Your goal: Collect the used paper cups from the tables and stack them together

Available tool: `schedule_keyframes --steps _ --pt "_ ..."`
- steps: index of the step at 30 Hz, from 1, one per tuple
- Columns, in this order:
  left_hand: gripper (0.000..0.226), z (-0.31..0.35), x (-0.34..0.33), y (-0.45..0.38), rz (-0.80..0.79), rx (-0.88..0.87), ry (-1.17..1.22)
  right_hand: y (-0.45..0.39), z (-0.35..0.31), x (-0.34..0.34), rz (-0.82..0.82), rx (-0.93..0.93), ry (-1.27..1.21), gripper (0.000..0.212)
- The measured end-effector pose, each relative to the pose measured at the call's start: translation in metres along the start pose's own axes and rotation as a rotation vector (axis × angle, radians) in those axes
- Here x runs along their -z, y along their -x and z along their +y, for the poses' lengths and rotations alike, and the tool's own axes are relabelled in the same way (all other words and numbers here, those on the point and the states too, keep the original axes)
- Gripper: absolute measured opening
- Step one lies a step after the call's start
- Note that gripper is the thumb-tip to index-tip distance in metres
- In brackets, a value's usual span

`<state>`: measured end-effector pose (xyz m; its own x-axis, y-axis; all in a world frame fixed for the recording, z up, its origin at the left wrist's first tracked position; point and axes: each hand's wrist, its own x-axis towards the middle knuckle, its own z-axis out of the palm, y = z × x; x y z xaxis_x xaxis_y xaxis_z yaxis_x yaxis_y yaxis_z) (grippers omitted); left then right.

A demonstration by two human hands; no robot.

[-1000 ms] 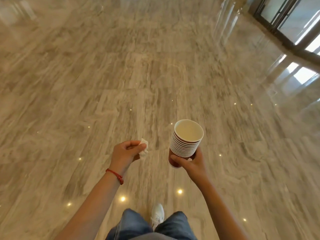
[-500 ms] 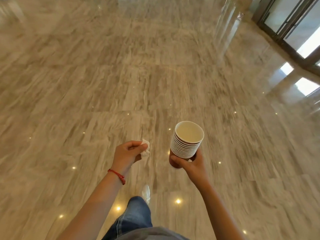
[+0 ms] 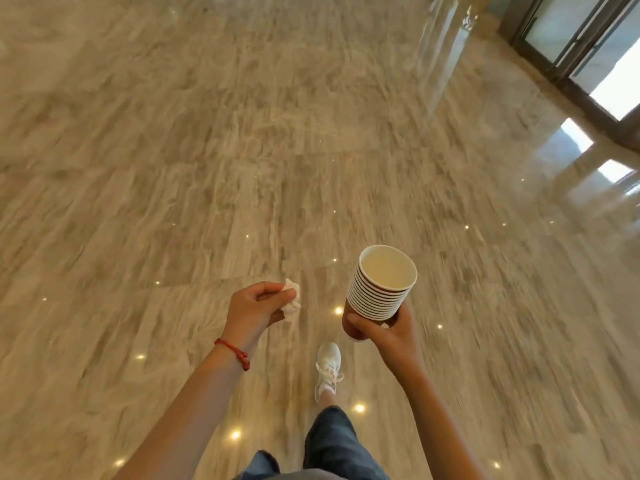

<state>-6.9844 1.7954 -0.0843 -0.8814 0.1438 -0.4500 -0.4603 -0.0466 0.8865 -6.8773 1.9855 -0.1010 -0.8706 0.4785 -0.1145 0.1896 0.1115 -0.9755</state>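
Note:
A stack of several nested paper cups (image 3: 381, 289), white rims over a red-brown base, sits upright in my right hand (image 3: 384, 332), whose fingers and thumb curl round the bottom of the stack. The top cup looks empty inside. To the left, my left hand (image 3: 254, 313), with a red cord at the wrist, pinches a crumpled white tissue (image 3: 292, 301) between thumb and fingers. Both hands are held out in front of me at about waist height, a hand's width apart. No table is in view.
Polished beige marble floor (image 3: 242, 150) stretches ahead with ceiling lights mirrored in it. Glass doors in a dark frame (image 3: 581, 46) stand at the upper right. My white shoe (image 3: 327, 370) and jeans show at the bottom.
I have walked forward over the floor; one foot has stepped ahead and the doors have shifted in view. Both hands keep their holds on the cups and the tissue.

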Motion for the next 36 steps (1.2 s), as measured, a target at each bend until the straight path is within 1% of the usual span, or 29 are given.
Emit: schedule_keyframes --steps 4,11,14,18,21,25,28,31,36 --pt "0.011 0.038 -0.049 -0.087 0.010 -0.012 0.013 -0.113 -0.009 0.012 -0.007 0.015 -0.007 0.050" --pt "0.011 0.116 -0.120 -0.217 0.021 -0.021 0.019 -0.283 -0.052 0.030 -0.013 0.014 -0.011 0.055" --pt "0.010 0.136 -0.138 -0.270 0.036 -0.015 0.030 -0.343 -0.057 0.025 -0.020 0.009 -0.017 0.059" --pt "0.012 0.164 -0.164 -0.351 0.037 -0.005 0.030 -0.428 -0.059 0.012 -0.036 -0.004 -0.001 0.053" --pt "0.016 0.191 -0.182 -0.423 0.023 -0.007 0.014 -0.502 -0.066 -0.001 -0.029 -0.004 -0.011 0.053" --pt "0.013 0.240 -0.210 -0.518 0.016 -0.011 0.026 -0.607 -0.088 -0.017 -0.020 -0.026 -0.012 0.055" --pt "0.018 0.282 -0.228 -0.582 -0.022 -0.025 0.006 -0.680 -0.107 -0.025 -0.017 -0.041 -0.010 0.055" --pt "0.013 0.314 -0.245 -0.640 -0.006 -0.022 -0.002 -0.744 -0.118 -0.030 -0.001 -0.050 -0.023 0.057" --pt "0.008 0.347 -0.278 -0.727 0.000 0.002 0.001 -0.842 -0.121 -0.033 0.034 -0.077 -0.004 0.057"
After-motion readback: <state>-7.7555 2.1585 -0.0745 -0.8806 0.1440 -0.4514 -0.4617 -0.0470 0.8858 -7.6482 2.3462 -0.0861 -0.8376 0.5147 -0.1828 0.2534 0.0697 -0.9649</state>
